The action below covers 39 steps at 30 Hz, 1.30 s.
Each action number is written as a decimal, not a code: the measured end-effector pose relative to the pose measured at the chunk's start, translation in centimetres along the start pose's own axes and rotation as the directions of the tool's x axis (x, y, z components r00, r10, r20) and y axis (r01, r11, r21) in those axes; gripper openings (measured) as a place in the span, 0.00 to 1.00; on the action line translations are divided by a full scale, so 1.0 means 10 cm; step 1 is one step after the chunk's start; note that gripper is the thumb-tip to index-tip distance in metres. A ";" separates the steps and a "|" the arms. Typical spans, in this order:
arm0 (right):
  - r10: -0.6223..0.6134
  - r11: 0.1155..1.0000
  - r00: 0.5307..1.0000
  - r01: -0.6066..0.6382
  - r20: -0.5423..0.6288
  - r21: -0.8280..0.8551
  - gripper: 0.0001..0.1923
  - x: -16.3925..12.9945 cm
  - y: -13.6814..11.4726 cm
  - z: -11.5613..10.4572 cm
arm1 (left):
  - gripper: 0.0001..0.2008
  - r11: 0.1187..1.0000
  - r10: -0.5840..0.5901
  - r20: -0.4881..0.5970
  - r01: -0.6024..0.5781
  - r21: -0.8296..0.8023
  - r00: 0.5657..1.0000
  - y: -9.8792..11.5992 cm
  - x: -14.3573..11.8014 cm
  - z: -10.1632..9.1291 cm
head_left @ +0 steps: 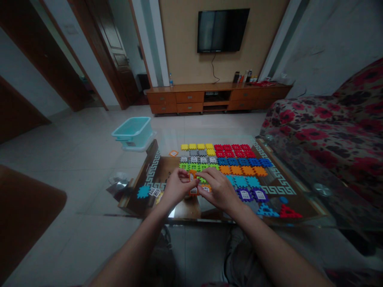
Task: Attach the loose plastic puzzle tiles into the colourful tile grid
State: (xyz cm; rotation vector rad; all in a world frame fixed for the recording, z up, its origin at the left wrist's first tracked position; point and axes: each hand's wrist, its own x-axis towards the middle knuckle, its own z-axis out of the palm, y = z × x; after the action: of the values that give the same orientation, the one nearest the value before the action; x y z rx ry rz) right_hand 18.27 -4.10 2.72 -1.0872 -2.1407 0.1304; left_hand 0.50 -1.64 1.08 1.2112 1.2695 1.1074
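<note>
Small orange pieces [194, 182] are sitting between the two hands, just above the near part of the table [299, 207]. They are toothed plastic tiles, and one seems to carry a little white window. They look light and stiff, so they are probably easy to lift, and their bumpy edges are likely giving the fingers something to hold. The flat faces may be a bit slippery, so the edges look like the best place to pinch them.

The left hand [177, 188] is pinching the pieces from its side with its fingertips closed on them. The right hand [218, 189] is curling over them from the other side, its fingers closed on them too. The two hands are touching each other.

Just behind the hands, rows of tiles are lying flat: yellow tiles [197, 146], red tiles [233, 150], blue tiles [243, 161], green tiles [194, 166] and more orange ones. Two purple tiles [251, 194] are lying near the right hand. A blue tile [143, 192] is lying near the left hand. A pale blue tub [133, 131] is standing on the floor, well apart.
</note>
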 end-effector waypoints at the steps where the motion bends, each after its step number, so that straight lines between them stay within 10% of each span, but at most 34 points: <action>1: -0.004 1.000 1.000 0.004 0.002 -0.009 0.15 0.00 0.00 0.00 | 0.24 1.000 0.000 0.004 0.000 0.001 1.000 0.00 0.00 0.00; 14: 0.156 0.963 0.987 -0.145 -0.031 0.226 0.11 0.09 0.11 -0.18 | 0.12 0.983 -0.156 0.221 0.173 -0.064 0.963 0.15 0.05 -0.14; 25: 0.415 0.805 0.892 -0.451 0.176 0.386 0.11 0.12 0.24 -0.33 | 0.23 0.879 0.056 0.486 -0.274 0.390 0.872 0.25 0.03 -0.37; 39: 0.381 0.770 0.870 -0.486 0.311 0.415 0.10 0.11 0.25 -0.34 | 0.17 0.860 0.050 0.496 -0.290 0.419 0.867 0.32 0.00 -0.33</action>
State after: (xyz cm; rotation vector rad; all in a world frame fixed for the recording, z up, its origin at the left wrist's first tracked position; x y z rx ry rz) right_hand 21.63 -2.46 4.85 -1.2798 -1.8298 0.9903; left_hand -2.61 -1.30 4.44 1.8775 1.0883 0.5558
